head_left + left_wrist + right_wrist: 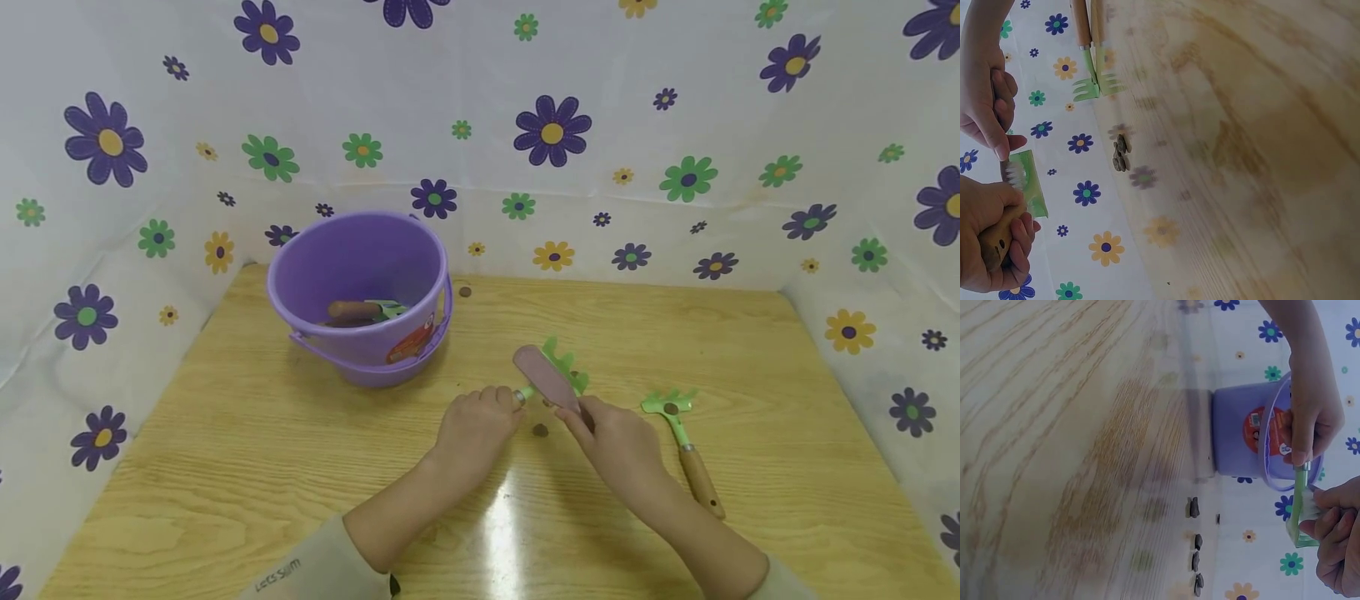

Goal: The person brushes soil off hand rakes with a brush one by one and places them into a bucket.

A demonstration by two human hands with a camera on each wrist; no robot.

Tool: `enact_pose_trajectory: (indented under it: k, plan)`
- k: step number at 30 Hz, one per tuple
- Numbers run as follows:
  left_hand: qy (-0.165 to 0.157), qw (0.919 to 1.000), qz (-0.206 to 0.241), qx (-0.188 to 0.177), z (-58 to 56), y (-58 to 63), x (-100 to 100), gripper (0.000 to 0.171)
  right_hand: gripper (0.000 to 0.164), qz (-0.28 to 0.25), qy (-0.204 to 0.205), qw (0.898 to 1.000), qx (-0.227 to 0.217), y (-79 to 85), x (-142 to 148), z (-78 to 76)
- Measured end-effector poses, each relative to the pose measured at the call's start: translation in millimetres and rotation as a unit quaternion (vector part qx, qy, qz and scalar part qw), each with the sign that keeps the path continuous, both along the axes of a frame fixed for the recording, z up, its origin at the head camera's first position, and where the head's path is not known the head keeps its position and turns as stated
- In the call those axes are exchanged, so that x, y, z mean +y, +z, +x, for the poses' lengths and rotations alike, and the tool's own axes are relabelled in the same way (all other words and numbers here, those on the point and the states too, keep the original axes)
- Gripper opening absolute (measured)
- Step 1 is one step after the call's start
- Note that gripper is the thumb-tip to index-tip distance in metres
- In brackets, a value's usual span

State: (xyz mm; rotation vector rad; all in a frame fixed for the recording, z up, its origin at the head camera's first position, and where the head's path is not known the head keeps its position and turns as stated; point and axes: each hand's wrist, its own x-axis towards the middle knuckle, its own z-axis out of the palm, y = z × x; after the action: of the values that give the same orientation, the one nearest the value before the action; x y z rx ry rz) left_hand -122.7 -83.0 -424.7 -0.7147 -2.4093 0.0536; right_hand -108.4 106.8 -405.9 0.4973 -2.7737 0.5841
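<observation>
Purple bucket (pixel 360 347): at the left on the wooden table (pixel 247 467), upright, mouth open; beyond and left of both hands.
Tool inside bucket (pixel 354 310): brown handle and part of a green head visible; remainder hidden by the rim.
Left hand (pixel 476 433): fingers curled round the wooden handle of a hand rake; gripping.
Held hand rake (pixel 564 362): green head in front of and between the hands; long axis runs from the left fist away and to the right. Handle in the left hand; head nearer the right fingertips.
Brush (pixel 546 379): pinkish back uppermost in the head view, long axis running from the right fingers away and to the left, thus crossing the rake. Left wrist view shows white bristles (pixel 1016 174) at the green head; exact contact cannot be confirmed.
Stone-like piece (pixel 540 430): on the table between the hands, nearer the person than the rake head.
Right hand (pixel 618 446): thumb and fingers pinch the brush; gripping.
Second hand rake (pixel 686 454): lies right of the right hand, unheld, tines away from the person, handle end nearer; one brown piece (pixel 671 408) at its head.
</observation>
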Motion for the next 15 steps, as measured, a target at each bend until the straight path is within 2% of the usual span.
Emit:
enact_pose_trajectory:
  k: [8, 15]
  plan:
    - [0.003, 0.9999, -0.013, 0.000, 0.3, 1.5, -1.5, 0.034, 0.033, 0.016, -0.004, 1.000, -0.014, 0.4, 5.2, -4.1]
    - [0.009, 0.9995, -0.031, -0.007, 2.2, 2.4, -1.6, 0.034, 0.031, 0.027, -0.008, 0.999, -0.022, -0.4, 6.6, -4.3]
